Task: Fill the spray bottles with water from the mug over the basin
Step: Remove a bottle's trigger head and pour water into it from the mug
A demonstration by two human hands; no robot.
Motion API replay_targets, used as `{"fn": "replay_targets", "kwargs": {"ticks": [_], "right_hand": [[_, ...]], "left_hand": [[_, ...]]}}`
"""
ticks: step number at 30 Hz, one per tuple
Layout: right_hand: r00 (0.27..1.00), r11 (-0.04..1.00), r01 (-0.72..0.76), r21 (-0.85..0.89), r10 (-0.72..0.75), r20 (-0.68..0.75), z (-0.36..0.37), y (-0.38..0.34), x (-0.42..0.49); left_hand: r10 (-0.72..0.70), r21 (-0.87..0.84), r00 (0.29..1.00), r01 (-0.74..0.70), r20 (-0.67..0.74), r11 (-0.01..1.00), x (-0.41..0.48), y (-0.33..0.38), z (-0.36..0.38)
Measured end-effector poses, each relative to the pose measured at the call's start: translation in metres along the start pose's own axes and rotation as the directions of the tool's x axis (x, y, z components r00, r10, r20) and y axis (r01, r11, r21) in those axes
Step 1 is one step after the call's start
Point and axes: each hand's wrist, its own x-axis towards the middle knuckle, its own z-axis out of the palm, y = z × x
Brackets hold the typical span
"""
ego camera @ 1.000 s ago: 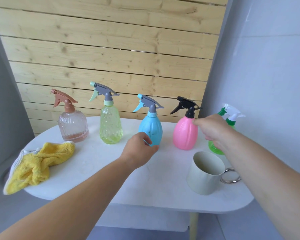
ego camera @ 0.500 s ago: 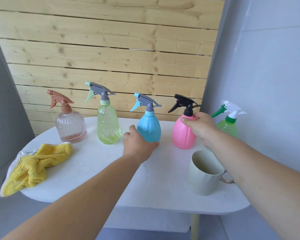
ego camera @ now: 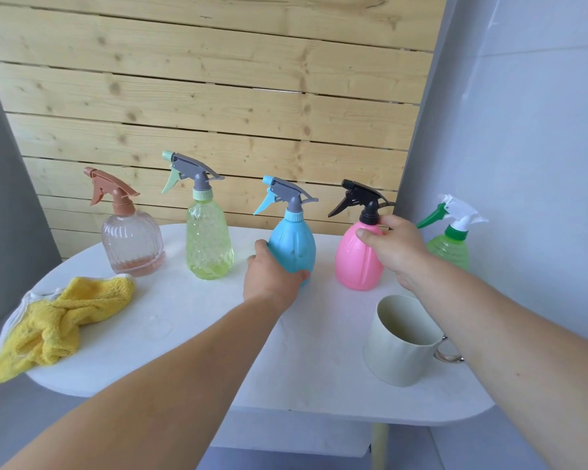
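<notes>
Several spray bottles stand in a row on the white table [ego camera: 190, 334]: a clear pink one [ego camera: 129, 245], a yellow-green one [ego camera: 209, 242], a blue one [ego camera: 297, 242], a pink one [ego camera: 355, 262] and a green one [ego camera: 450, 247]. My left hand [ego camera: 272, 274] wraps the blue bottle's lower left side. Around the pink bottle's shoulder, just under its black trigger head, my right hand [ego camera: 396, 247] is closed. A pale cream mug [ego camera: 399, 349] stands at the front right, below my right forearm. No basin is in view.
A crumpled yellow cloth [ego camera: 58, 320] lies at the table's left edge. A wooden slat wall [ego camera: 218, 96] rises behind the bottles and a pale wall [ego camera: 523, 130] stands close on the right. The green bottle sits partly behind my right hand.
My left hand has closed around the blue bottle's base. My right hand has moved left from beside the green bottle and gripped the pink bottle's shoulder.
</notes>
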Motion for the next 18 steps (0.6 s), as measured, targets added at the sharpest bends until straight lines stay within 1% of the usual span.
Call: {"fn": "replay_targets", "kwargs": {"ticks": [5,7,9,11,12,15,18], "right_hand": [[1.0,1.0,0.001,0.021,-0.001,0.006,-0.001,0.002,0.002],[1.0,1.0,0.002,0.029,-0.002,0.004,-0.001,0.002,0.003],[1.0,1.0,0.0,0.027,0.0,-0.005,-0.002,0.001,0.002],[1.0,1.0,0.003,0.028,-0.002,-0.022,-0.003,-0.001,-0.001],[0.999,0.999,0.008,0.031,-0.007,-0.032,-0.004,-0.004,-0.003],[0.997,0.999,0.033,0.036,-0.031,-0.072,-0.013,-0.021,-0.015],[0.993,0.996,0.078,0.053,-0.073,-0.088,-0.027,-0.044,-0.035]], "left_hand": [[-0.012,-0.025,1.0,0.012,-0.011,1.0,-0.001,-0.001,0.003],[-0.023,-0.01,0.998,0.023,-0.054,1.0,-0.006,-0.001,0.006],[-0.005,0.043,0.991,0.01,-0.132,0.999,-0.013,0.0,0.009],[0.058,0.036,0.984,-0.053,-0.171,0.998,-0.02,0.002,0.01],[0.098,0.01,0.983,-0.098,-0.157,0.995,-0.024,0.003,0.009],[0.221,-0.074,0.974,-0.224,-0.049,0.972,-0.04,0.013,0.003],[0.377,-0.081,0.926,-0.374,0.028,0.924,-0.057,0.024,-0.005]]}}
